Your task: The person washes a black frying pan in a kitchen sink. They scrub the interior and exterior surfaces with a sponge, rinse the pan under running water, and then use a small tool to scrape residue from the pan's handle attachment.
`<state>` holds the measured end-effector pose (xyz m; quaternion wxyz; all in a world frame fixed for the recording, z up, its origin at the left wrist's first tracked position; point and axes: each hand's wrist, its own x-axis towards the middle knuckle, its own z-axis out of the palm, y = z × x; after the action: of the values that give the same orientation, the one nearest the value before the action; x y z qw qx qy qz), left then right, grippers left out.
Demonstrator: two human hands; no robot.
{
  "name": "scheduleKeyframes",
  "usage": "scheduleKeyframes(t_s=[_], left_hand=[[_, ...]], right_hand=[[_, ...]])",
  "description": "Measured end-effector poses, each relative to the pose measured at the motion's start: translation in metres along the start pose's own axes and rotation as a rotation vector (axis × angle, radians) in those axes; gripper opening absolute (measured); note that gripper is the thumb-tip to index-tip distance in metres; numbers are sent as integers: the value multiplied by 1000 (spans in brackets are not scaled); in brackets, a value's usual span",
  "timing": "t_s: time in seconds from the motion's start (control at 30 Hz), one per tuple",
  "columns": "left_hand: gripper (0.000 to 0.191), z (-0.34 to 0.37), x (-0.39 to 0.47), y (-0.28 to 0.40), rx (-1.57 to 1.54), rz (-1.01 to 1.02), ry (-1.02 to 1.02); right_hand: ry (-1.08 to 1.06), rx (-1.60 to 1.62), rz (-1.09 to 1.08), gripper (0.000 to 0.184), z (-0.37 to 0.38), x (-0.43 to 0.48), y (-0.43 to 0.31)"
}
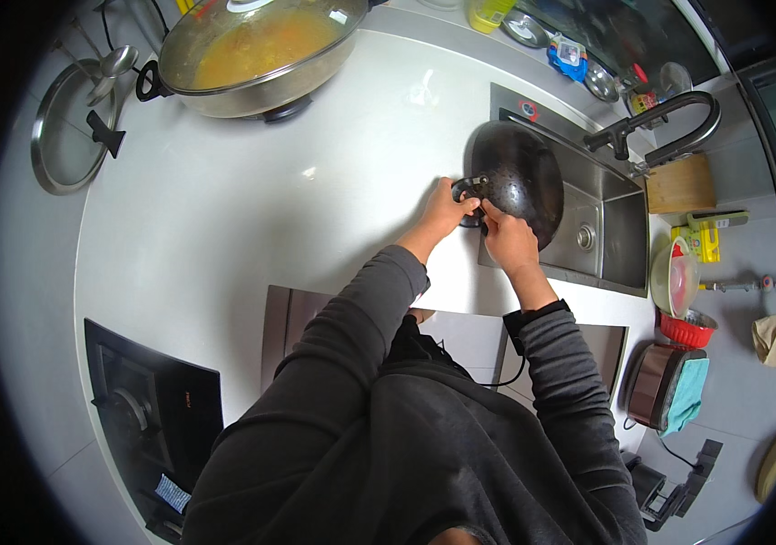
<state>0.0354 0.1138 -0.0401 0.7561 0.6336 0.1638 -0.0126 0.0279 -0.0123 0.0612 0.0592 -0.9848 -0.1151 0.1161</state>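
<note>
A dark, worn wok [517, 180] is tipped on its side, its outer surface facing me, at the left edge of the stainless steel sink [616, 211]. Its black loop handle [459, 187], fixed by a metal bracket, points left over the white countertop. My left hand [443, 210] is closed around this handle, the thumb resting near its lower end. Fingers bent, my right hand [512, 238] touches the wok where the handle's lower end joins it. Whether it pinches something small there is hidden by the fingers.
A large lidded pan [265, 102] with yellowish food stands at the back left. The black faucet [660, 126] arches beside the sink. A gas hob [149, 422] is set in the counter at the near left. Bowls [674, 279] and a toaster [663, 385] line the right side.
</note>
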Motion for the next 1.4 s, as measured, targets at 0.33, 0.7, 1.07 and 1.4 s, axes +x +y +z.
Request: scheduleKeyframes(t_s=[0.33, 0.7, 1.07, 1.4], left_hand=[[41, -6, 3, 2, -39, -78, -52], [38, 0, 7, 1, -51, -68, -29], [37, 2, 6, 5, -108, -90, -2], [33, 6, 4, 9, -106, -77, 59]], right_hand=[[25, 219, 102, 29, 13, 7, 2], [49, 109, 67, 30, 9, 6, 3], [122, -40, -114, 31, 9, 11, 13], [126, -124, -166, 32, 2, 18, 8]])
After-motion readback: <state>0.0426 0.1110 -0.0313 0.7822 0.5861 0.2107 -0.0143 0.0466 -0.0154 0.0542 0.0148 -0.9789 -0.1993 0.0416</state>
